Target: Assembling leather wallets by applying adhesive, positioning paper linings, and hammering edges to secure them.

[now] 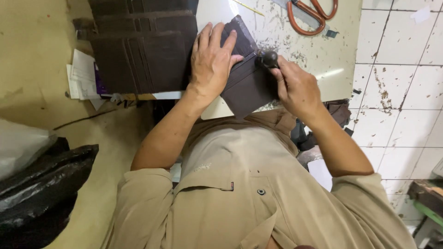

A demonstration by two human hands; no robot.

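Head view, looking down the wearer's chest to a pale, scuffed worktable. The left hand lies flat, fingers spread and extended, pressing a dark brown leather wallet piece onto the table edge; it grasps nothing and only holds the piece down. The right hand is clenched around a small tool with a rounded black knob, whose head meets the right edge of the leather piece; the working tip is hidden, so the tool's kind cannot be told for certain. A stack of similar dark leather pieces sits just left of the left hand. Beneath that stack, white papers and a purple-edged card project over the table's left side. Orange-handled scissors rest at the far edge. A black plastic bag lies on the floor, lower left.
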